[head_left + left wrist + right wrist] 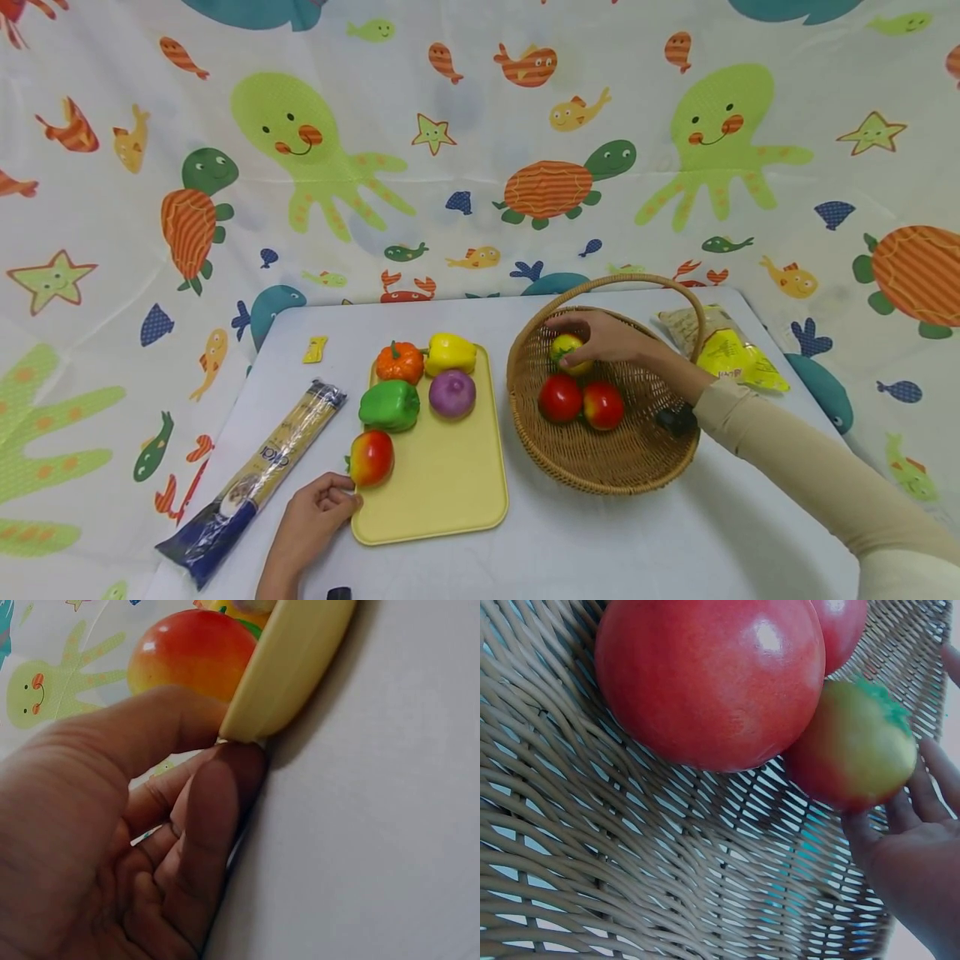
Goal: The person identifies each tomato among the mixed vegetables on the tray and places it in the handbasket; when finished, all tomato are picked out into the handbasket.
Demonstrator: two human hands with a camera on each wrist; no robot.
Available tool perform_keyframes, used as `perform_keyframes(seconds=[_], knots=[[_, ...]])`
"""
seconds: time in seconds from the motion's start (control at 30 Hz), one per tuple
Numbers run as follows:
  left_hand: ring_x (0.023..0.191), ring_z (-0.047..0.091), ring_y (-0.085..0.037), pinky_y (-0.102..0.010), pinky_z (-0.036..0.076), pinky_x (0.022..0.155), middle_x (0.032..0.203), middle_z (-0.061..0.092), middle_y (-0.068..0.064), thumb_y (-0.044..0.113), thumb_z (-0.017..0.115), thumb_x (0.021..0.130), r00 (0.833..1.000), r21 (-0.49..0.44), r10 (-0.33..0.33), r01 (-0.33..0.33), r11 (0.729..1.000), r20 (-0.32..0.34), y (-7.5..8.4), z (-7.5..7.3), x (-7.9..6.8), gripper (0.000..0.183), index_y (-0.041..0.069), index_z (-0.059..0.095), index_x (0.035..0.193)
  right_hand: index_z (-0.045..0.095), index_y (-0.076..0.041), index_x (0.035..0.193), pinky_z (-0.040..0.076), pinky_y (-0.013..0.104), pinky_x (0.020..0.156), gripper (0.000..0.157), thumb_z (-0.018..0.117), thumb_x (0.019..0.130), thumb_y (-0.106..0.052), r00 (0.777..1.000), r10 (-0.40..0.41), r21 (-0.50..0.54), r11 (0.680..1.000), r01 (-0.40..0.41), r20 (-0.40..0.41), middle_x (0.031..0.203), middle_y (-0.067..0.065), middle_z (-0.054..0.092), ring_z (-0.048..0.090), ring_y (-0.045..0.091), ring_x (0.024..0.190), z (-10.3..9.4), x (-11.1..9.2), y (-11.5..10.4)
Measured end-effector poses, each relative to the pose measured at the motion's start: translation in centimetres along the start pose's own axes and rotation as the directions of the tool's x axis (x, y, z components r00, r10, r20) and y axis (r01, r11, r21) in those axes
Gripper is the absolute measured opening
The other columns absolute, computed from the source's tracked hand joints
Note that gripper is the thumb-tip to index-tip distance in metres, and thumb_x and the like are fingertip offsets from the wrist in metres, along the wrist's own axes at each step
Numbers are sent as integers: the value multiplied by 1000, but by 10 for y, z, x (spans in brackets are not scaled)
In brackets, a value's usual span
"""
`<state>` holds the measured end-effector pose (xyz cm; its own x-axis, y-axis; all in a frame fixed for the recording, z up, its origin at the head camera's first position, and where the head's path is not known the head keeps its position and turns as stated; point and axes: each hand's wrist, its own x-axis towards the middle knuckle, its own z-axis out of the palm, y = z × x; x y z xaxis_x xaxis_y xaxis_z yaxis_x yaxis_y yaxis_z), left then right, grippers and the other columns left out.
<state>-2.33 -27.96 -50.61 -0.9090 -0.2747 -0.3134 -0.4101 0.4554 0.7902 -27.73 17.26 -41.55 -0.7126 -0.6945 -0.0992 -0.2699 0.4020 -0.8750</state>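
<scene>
In the head view my left hand point(318, 514) pinches the near left corner of a yellow tray point(427, 500); the left wrist view shows thumb and finger at its rim point(292, 682). A red-yellow tomato-like fruit point(372, 458) lies on the tray beside this hand. My right hand point(600, 336) reaches into a wicker basket point(600, 475), its fingers spread around a yellow-red tomato-like fruit point(855, 750). Some fingertips touch that fruit, while another digit stands apart from it. Two redder fruits, one left point(560, 397) and one right point(603, 406), lie just nearer in the basket.
The tray also bears an orange pumpkin point(400, 362), yellow pepper point(450, 355), green pepper point(389, 406) and purple onion point(452, 394). Left lie a noodle pack point(258, 475) and small yellow packet point(315, 349). A yellow bag point(731, 354) sits behind the basket, whose handle point(611, 281) arches up.
</scene>
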Motion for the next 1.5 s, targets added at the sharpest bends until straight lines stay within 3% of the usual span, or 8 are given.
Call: perform_keyframes(seconds=[0.17,0.5,0.67,0.93,1.17,1.5], knots=[[65,55,-19,-26,46,58,78,63,-5,17,77,83,1000,3,8,-8,1000,0,1,0,0,28,2,67,105,53,-3,139,36,48,106,64,81,81,-11,1000,7,-23,1000,-8,-12,137,13,56,48,29,128,0,0,0],[65,55,-18,-26,46,58,78,63,-5,16,78,83,1000,-3,15,-15,1000,-1,-1,0,0,28,2,67,105,54,-3,138,34,50,107,62,80,82,-8,1000,11,18,1000,-10,-12,136,14,56,48,31,129,1,-2,-5],[65,56,-19,-26,47,58,78,63,-5,17,78,83,1000,-8,7,-7,1000,5,-2,0,1,29,2,67,106,54,-8,139,33,46,108,63,81,82,-13,999,7,1,1000,-7,-31,138,8,56,46,26,131,-2,-4,-15],[66,56,-19,-26,47,59,79,64,-5,19,77,83,1000,3,-13,13,1000,11,-2,-1,2,30,3,67,107,50,-3,141,32,52,108,70,82,83,-23,997,-71,29,997,72,-33,140,15,53,44,34,133,1,-23,-43],[66,56,-19,-26,47,59,79,64,-5,18,77,84,1000,13,3,-3,1000,4,-2,-4,2,30,3,67,107,55,-9,138,36,46,107,62,80,83,-22,997,-50,117,992,56,-51,138,8,55,47,28,131,20,-42,-77],[67,56,-20,-27,47,60,79,64,-5,18,77,84,1000,7,0,0,1000,18,0,-2,1,31,2,67,108,60,-7,132,35,45,107,50,78,85,-11,981,-182,230,954,192,-66,133,11,58,48,28,131,62,-51,-109]])
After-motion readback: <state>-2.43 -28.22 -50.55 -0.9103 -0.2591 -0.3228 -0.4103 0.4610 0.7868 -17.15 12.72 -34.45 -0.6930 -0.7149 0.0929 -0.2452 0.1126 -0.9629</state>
